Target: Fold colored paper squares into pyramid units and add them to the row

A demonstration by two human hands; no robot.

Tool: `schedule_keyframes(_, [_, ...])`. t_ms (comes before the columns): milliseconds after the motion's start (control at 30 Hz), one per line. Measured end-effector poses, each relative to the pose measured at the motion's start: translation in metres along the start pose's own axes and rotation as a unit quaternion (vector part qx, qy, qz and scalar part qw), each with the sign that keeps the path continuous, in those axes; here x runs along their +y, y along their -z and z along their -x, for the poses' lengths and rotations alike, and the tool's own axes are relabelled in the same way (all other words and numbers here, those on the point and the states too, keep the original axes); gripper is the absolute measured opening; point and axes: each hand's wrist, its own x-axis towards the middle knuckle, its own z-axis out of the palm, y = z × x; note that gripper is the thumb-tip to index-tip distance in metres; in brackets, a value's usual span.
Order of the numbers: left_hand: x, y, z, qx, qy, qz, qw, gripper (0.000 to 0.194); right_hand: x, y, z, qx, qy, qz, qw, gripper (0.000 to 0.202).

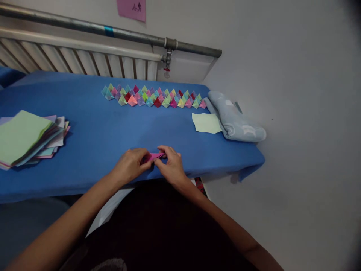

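A small folded pink paper (pixel 155 155) is held between both hands near the front edge of the blue-covered table (pixel 113 128). My left hand (pixel 132 164) pinches its left end, the fingers curled round it. At its right end, my right hand (pixel 171 164) grips the paper between thumb and fingers. The exact folds are partly hidden by the fingertips. Beyond the hands, rows of small folded paper pieces (pixel 157 102) in many colours stand along the back of the table.
A stack of coloured paper sheets (pixel 24 135) lies at the left. On the right are a pale green sheet (pixel 207 123) and a folded grey-blue cloth (pixel 235 118) beside the wall. A radiator (pixel 104 62) and a metal pipe (pixel 135 37) run behind the table.
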Motion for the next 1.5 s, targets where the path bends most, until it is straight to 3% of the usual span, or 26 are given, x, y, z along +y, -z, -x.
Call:
schedule_keyframes(533, [-0.001,0.0,0.002,0.0,-0.051,-0.073,0.996,0.027,0.0,-0.001,0.0,0.021,-0.001,-0.042,0.999,0.026])
schedule_keyframes(1033, [-0.001,-0.004,0.006,0.028,-0.085,-0.13,0.987,0.027,0.002,-0.007,-0.001,0.02,0.005,-0.077,0.997,0.036])
schedule_keyframes(1267, [0.018,-0.004,0.01,0.044,-0.032,-0.232,0.971,0.023,-0.004,-0.009,-0.001,0.019,0.012,-0.086,0.996,0.038])
schedule_keyframes(1500, [0.033,-0.005,0.006,0.038,0.033,-0.242,0.969,0.021,-0.021,-0.009,-0.003,0.025,0.056,-0.076,0.995,0.041])
